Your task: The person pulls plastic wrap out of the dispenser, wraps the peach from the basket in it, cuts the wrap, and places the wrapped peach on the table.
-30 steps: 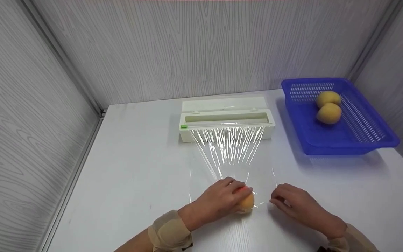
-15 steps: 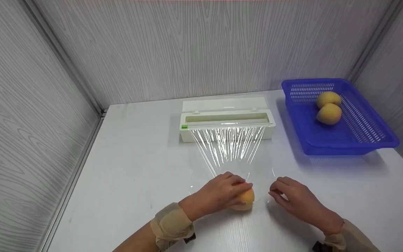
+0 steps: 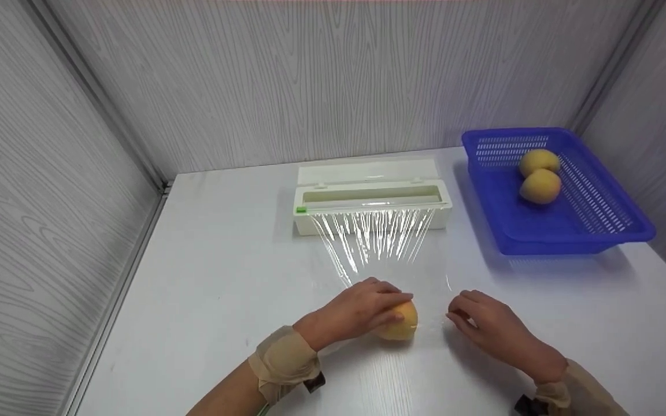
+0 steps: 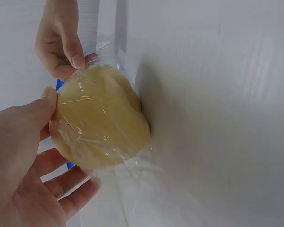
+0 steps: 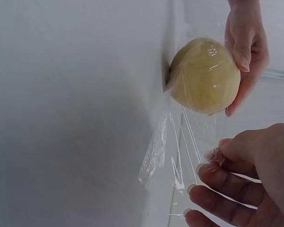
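A yellow peach (image 3: 403, 326) sits on the white table with clear cling film (image 5: 210, 66) over it; creases shine across its skin in both wrist views. My left hand (image 3: 359, 310) grips the peach from the left and above, thumb and fingers curled round it. To the right of the fruit, my right hand (image 3: 492, 330) pinches a bunched edge of the film between thumb and forefinger, as the right wrist view shows. From the peach the film stretches back in bright creases to a white cling film dispenser (image 3: 367, 188) with its lid raised.
A blue plastic basket (image 3: 500, 240) stands at the back right, holding two more peaches (image 3: 540, 186). Grey wood-patterned panels (image 3: 287, 81) close off the back and both sides. The film spans the table (image 3: 217, 260) between dispenser and peach.
My left hand has shifted slightly forward, turning the peach toward the dispenser. The right hand has also moved a little forward, still pinching the film. The dispenser and basket stay put.
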Demonstrator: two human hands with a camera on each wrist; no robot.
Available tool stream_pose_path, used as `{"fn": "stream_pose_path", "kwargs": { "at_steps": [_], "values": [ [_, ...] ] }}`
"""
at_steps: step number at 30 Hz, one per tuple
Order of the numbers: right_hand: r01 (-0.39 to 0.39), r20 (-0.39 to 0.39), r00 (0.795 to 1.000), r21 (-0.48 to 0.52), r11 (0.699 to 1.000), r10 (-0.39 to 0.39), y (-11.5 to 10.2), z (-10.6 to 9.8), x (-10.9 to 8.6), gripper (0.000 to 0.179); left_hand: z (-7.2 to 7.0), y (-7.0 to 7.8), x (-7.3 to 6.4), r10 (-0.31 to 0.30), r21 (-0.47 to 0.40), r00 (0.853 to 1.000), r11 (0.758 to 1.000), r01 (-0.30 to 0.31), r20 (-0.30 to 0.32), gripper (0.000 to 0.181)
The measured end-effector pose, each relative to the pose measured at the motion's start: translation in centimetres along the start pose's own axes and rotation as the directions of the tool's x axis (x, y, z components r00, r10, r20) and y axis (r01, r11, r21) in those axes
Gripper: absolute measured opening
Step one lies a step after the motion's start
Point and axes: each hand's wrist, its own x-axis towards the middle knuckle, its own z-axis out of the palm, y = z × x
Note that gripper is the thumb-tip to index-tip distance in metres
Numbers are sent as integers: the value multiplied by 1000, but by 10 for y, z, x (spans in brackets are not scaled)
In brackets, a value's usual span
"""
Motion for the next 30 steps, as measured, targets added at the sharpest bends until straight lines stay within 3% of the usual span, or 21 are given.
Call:
{"fn": "stream_pose_path", "kwargs": {
  "at_steps": [11, 18, 23, 30],
  "values": [
    [-56, -66, 996, -72, 996, 51, -17, -12, 17, 31, 2, -7, 5, -111, -121, 992, 986, 117, 58, 44],
    [110, -123, 985, -80, 991, -120, -58, -18, 26, 36, 2, -12, 9, -108, -138, 993, 984, 112, 38, 44],
    [142, -71, 986, -103, 985, -149, -76, -9, 27, 44, 1, -15, 16, -113, -135, 993, 984, 117, 41, 42],
    [145, 22, 989, -186, 972, -144, -77, 19, 25, 64, 2, -21, 22, -129, -182, 991, 974, 132, 25, 38]
  ]
}}
